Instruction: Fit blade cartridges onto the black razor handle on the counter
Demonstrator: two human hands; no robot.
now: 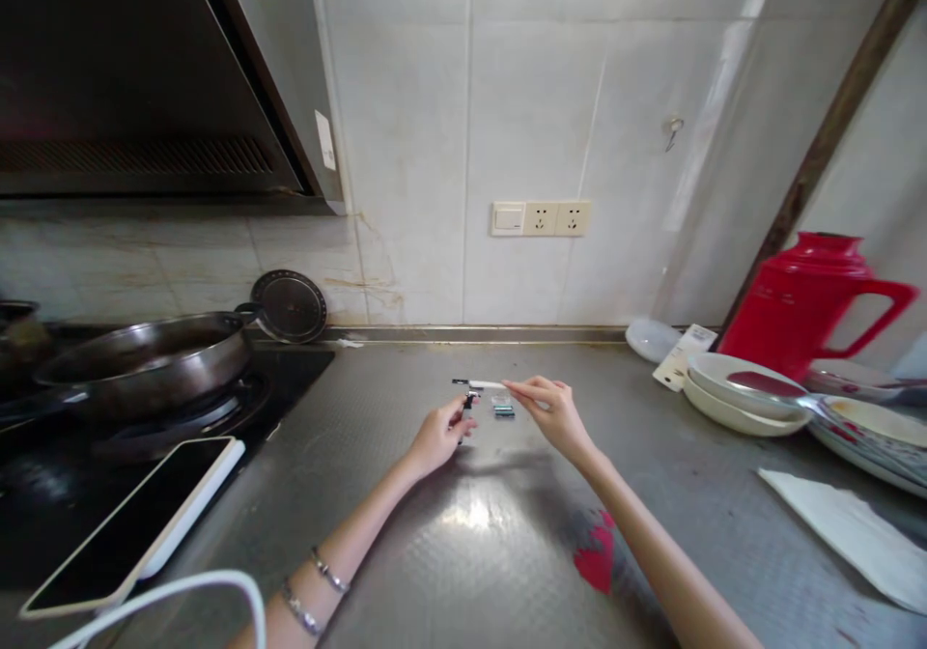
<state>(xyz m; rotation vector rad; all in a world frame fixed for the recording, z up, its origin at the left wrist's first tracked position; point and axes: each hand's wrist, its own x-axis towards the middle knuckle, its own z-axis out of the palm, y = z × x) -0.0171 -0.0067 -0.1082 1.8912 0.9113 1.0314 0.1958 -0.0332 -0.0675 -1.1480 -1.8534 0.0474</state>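
Reaching forward over the steel counter point(435, 552), both forearms converge just in front of the wall socket strip point(541, 217), the left wrist wearing two bracelets point(316, 591). The left hand point(438, 434) is curled shut around a small dark tool point(467, 404), while the right hand point(554, 409) pinches the end of a thin white stick point(487, 384) between fingertips. Small dark packets point(502, 407) lie on the counter between both hands, below that strip.

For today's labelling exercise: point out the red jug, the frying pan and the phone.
red jug point(793, 306), head view, on its body.
frying pan point(145, 364), head view, on its outer wall.
phone point(137, 523), head view, on its dark screen.
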